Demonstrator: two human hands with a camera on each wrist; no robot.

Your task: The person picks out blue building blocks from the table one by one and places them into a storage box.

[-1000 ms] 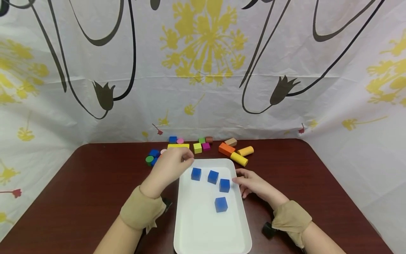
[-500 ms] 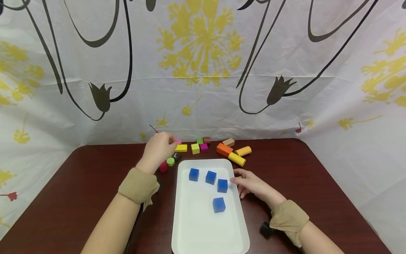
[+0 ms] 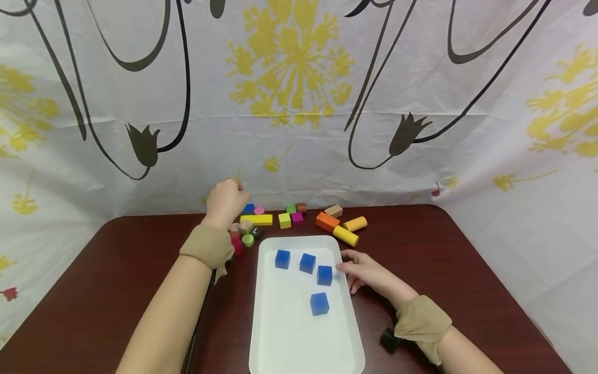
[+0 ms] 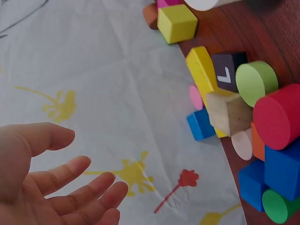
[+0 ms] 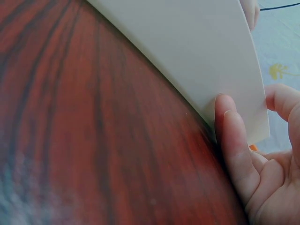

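Note:
My left hand [image 3: 226,200] is raised at the table's back left, above a cluster of coloured blocks. In the left wrist view its fingers are loosely spread and hold nothing. Nearest it are a blue block [image 4: 201,124], a plain wooden block [image 4: 228,114] and a long yellow block [image 3: 256,220]. My right hand [image 3: 366,272] holds the right side of the white tray [image 3: 299,340], its thumb at the rim and fingertips [image 5: 230,124] against the outer wall. Several blue cubes lie in the tray, one of them [image 3: 320,304] apart, nearer the front.
Behind the tray lie a yellow-green cube [image 3: 284,221], a magenta block [image 3: 297,218], an orange block [image 3: 327,222] and yellow cylinders [image 3: 346,236]. Red [image 4: 280,117] and green [image 4: 281,206] cylinders stand at the left. A patterned cloth [image 3: 299,156] hangs along the back edge.
My left hand has moved left and back from over the tray's far corner, rising above the left block cluster. The right hand has stayed at the tray's side; the blue cubes lie as before.

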